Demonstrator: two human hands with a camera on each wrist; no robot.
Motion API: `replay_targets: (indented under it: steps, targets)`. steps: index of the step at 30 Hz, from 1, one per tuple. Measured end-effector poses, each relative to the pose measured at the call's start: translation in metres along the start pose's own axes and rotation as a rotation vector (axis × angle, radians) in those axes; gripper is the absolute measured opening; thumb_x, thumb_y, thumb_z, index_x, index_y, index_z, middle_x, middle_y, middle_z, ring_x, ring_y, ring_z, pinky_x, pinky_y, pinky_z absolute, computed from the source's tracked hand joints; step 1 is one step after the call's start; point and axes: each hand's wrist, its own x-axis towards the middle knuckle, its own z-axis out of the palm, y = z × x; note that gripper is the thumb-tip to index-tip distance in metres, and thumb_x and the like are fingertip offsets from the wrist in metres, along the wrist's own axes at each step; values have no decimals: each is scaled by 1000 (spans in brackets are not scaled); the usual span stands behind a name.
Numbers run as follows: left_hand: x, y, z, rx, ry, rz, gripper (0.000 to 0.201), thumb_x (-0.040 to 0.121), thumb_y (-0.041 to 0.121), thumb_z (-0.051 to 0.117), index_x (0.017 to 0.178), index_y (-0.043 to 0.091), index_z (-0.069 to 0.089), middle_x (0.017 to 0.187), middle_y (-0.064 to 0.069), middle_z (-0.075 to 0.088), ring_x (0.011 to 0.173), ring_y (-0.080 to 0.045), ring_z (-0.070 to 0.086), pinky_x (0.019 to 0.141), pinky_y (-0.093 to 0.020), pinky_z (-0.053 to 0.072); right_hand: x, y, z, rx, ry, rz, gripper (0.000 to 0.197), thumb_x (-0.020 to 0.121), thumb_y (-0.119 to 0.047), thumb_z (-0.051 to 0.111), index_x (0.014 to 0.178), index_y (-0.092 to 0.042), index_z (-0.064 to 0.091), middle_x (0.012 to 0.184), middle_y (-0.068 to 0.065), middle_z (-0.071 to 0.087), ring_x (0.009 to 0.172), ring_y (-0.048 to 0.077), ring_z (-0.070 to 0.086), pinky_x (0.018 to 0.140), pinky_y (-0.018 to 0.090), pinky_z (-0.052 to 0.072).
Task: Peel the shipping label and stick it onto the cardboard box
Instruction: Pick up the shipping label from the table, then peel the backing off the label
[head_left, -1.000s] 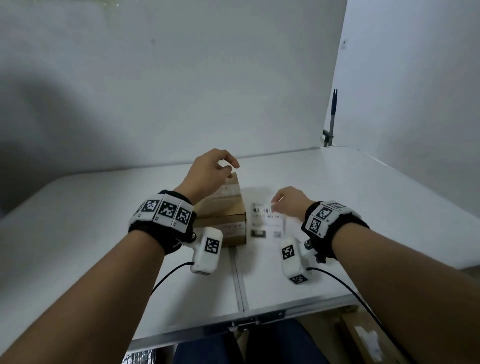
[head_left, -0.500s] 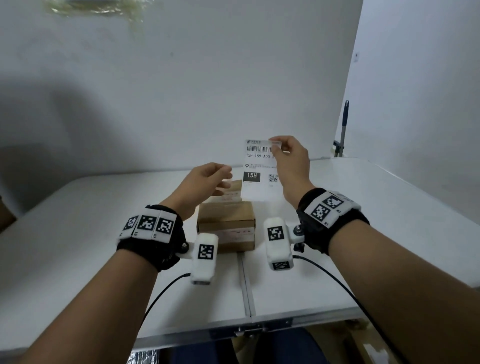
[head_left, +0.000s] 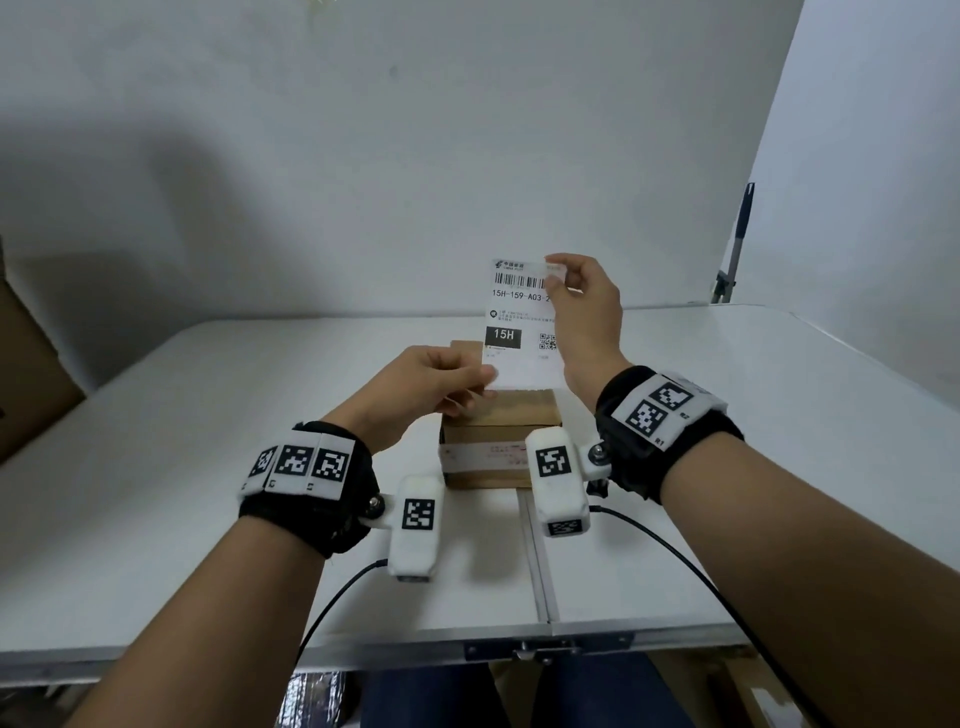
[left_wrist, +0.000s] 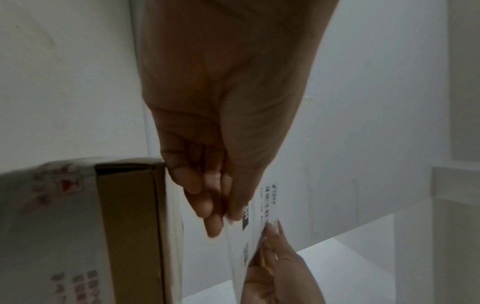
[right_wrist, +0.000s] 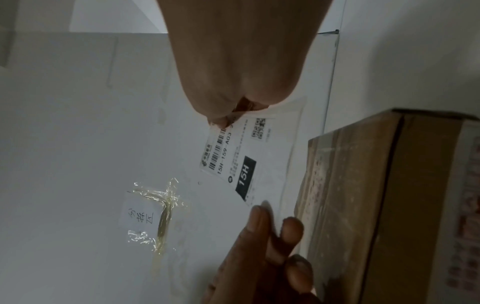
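The white shipping label (head_left: 519, 322), with a barcode and a black "15H" block, hangs upright in the air above the brown cardboard box (head_left: 498, 421). My right hand (head_left: 558, 278) pinches its top right corner. My left hand (head_left: 475, 376) pinches its bottom left corner, just over the box top. The left wrist view shows my left hand (left_wrist: 228, 216) on the label's (left_wrist: 262, 205) edge beside the box (left_wrist: 130, 205). In the right wrist view, my right hand (right_wrist: 228, 119) grips the label (right_wrist: 246, 162) near the barcode, next to the box (right_wrist: 363, 195).
The box stands on a white folding table (head_left: 208, 467) with a centre seam (head_left: 537, 561). A large cardboard sheet (head_left: 26, 374) leans at the far left. A pole (head_left: 737, 244) stands at the back right corner. A taped paper note (right_wrist: 153, 214) is stuck on the wall.
My right hand has lifted the label off the table and holds it upright. My left hand has come off the box top and taken the label's lower left corner.
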Motion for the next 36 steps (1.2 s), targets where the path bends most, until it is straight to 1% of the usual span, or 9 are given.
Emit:
replay_targets:
  steps: [3,5,8,12,14,20,24,26,36]
  targets:
    - [3,-1,-2,-138,63,-34,11,87,21,67,86,11,70,82,-4,71,56,-6,56,54,-13,48,-3,2,5,-201,-87,-110,45,89,-3,57,128,-22,48,134,1,44,121,16,50,92,28,50]
    - [7,-1,-3,-214,113,-64,14,86,20,67,91,8,69,79,-4,71,55,-5,55,53,-12,48,-9,-1,9,-363,-109,-271,43,84,-3,59,122,-21,53,133,1,43,124,16,44,105,35,41]
    - [13,-2,-1,-285,154,-82,15,87,18,66,92,4,67,74,-3,67,53,-4,54,52,-11,49,-22,-6,14,-438,-324,-330,18,85,-7,61,102,-14,67,115,3,61,109,16,57,95,26,45]
    - [16,-4,2,-359,195,-79,15,91,13,60,79,5,67,62,0,63,52,-5,56,54,-11,51,-33,0,12,-502,-565,-237,17,88,-19,62,103,-15,71,112,1,68,109,11,59,87,16,41]
    - [17,-6,1,-421,207,-78,14,91,8,59,81,4,68,61,0,60,55,-5,58,56,-11,52,-34,4,9,-521,-565,-222,21,87,-24,63,107,-19,70,114,-2,68,111,10,58,90,17,39]
    - [16,-6,-1,-477,131,-103,23,90,-1,56,110,-5,66,77,-6,69,62,-7,65,61,-11,55,-34,11,4,-539,-547,-207,27,85,-21,65,112,-21,66,111,-3,70,100,8,57,74,2,34]
    - [16,-3,3,-469,157,-93,22,91,17,60,103,1,71,79,-5,69,65,-9,64,61,-13,55,-33,15,6,-525,-533,-190,30,91,-14,59,118,-20,69,116,-1,71,105,14,62,75,2,37]
    - [16,-2,5,-452,162,-84,22,90,24,63,95,6,73,82,-5,72,65,-9,63,62,-14,54,-34,15,6,-541,-537,-207,32,94,-10,53,120,-18,69,119,1,70,107,16,62,81,11,41]
    - [15,-6,9,-393,245,-43,22,89,11,63,106,-2,67,84,-5,71,57,-4,61,55,-11,51,-35,22,13,-533,-485,-192,37,92,-1,53,121,-17,68,124,2,62,105,13,57,85,9,39]
